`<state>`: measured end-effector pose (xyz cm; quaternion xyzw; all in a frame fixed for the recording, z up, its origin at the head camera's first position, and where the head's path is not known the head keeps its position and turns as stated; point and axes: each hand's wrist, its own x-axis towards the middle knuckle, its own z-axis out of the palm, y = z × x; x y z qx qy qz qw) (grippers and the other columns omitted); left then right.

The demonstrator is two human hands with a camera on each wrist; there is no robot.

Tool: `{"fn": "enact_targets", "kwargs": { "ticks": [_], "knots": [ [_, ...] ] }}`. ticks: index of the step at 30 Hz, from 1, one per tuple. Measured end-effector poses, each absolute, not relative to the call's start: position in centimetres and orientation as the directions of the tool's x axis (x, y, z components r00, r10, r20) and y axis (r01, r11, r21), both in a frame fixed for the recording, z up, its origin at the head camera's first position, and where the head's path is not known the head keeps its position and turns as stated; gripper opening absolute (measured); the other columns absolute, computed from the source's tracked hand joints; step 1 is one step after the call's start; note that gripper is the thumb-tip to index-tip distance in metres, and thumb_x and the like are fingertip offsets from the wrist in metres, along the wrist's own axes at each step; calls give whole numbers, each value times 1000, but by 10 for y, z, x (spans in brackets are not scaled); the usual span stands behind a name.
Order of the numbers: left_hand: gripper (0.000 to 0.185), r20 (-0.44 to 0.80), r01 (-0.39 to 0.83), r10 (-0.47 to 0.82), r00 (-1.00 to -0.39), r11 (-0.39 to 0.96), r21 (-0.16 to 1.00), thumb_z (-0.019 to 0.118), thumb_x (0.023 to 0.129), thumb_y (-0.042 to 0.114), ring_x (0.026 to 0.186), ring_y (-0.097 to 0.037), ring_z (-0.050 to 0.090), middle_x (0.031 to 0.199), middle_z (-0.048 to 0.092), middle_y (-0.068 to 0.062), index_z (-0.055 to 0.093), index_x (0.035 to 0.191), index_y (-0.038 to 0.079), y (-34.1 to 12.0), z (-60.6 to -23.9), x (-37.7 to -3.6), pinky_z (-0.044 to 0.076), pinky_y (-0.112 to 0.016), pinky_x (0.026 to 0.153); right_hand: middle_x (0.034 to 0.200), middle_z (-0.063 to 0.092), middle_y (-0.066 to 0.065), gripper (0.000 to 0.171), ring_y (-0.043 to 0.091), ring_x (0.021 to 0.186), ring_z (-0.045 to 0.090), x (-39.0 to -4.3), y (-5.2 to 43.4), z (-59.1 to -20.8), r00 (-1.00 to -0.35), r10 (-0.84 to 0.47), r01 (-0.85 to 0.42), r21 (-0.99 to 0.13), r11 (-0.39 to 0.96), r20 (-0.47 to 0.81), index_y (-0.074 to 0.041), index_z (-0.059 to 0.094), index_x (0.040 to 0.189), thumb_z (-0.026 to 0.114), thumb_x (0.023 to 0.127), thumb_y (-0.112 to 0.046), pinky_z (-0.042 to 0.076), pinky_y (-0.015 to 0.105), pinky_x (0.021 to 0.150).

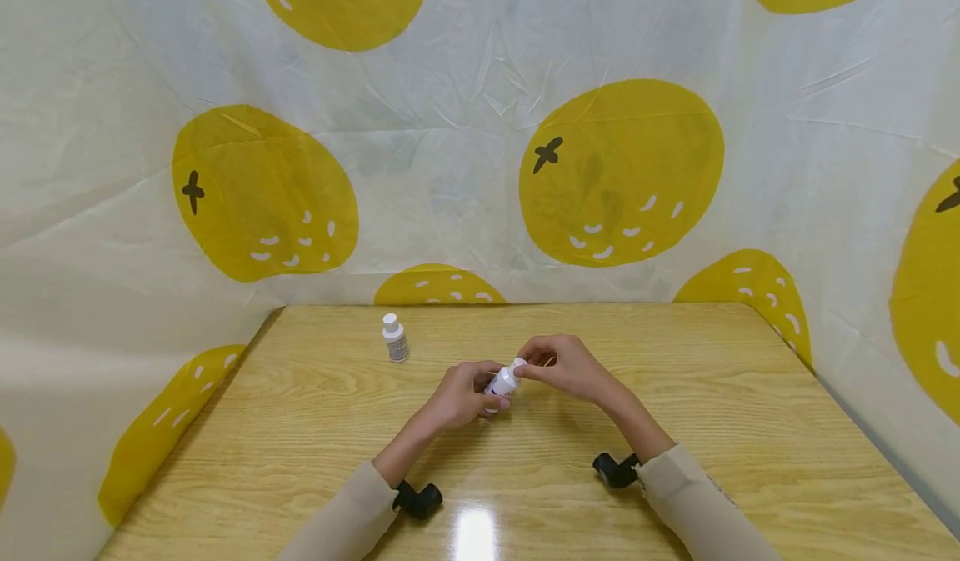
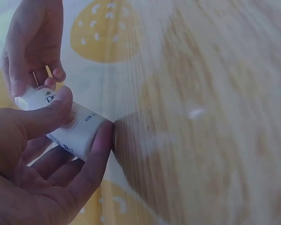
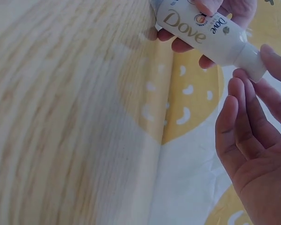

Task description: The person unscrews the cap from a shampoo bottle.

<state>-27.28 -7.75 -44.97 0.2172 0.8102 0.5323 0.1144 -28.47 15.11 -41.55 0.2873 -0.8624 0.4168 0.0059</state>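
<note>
My left hand (image 1: 462, 396) grips a small white Dove bottle (image 1: 502, 383) around its body, over the middle of the table. The bottle lies tilted, its white cap (image 3: 250, 63) towards my right hand (image 1: 568, 368). In the right wrist view, the thumb and fingertips of that hand pinch the cap, which sits on the bottle's neck. From the left wrist view, the left thumb presses across the label of the bottle (image 2: 84, 126) while the fingers curl beneath it. Gold "Dove" lettering shows on its side.
A second small bottle (image 1: 395, 340), with a white cap and grey label, stands upright at the back left of the wooden table (image 1: 300, 428). White cloth printed with yellow fruit (image 1: 622, 173) hangs behind and at the sides. Black wrist devices (image 1: 418, 501) sit at both cuffs.
</note>
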Motion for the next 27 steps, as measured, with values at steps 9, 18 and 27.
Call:
{"fn": "enact_targets", "kwargs": {
  "ticks": [9, 18, 27],
  "knots": [
    [40, 64, 239, 467, -882, 327, 914, 79, 88, 1, 88, -23, 75, 108, 76, -21, 69, 127, 3, -77, -447, -270, 65, -42, 69, 87, 73, -1, 22, 13, 79, 65, -285, 153, -414, -846, -478, -481, -723, 497, 234, -11, 77, 105, 79, 92, -30, 56, 26, 72],
    [42, 44, 228, 459, -887, 354, 907, 80, 88, 2, 87, -20, 76, 108, 77, -19, 68, 129, 3, -76, -449, -271, 65, -35, 67, 87, 73, -2, 18, 11, 76, 63, -283, 152, -412, -851, -475, -473, -718, 511, 223, -12, 78, 99, 76, 95, -30, 55, 24, 69],
    [43, 41, 247, 471, -881, 385, 889, 79, 89, 4, 90, -17, 74, 108, 77, -13, 70, 131, 10, -77, -449, -273, 64, -33, 67, 87, 73, 0, 16, 11, 77, 64, -284, 154, -412, -819, -524, -510, -716, 477, 234, -10, 76, 102, 76, 96, -25, 56, 26, 72]
  ]
}}
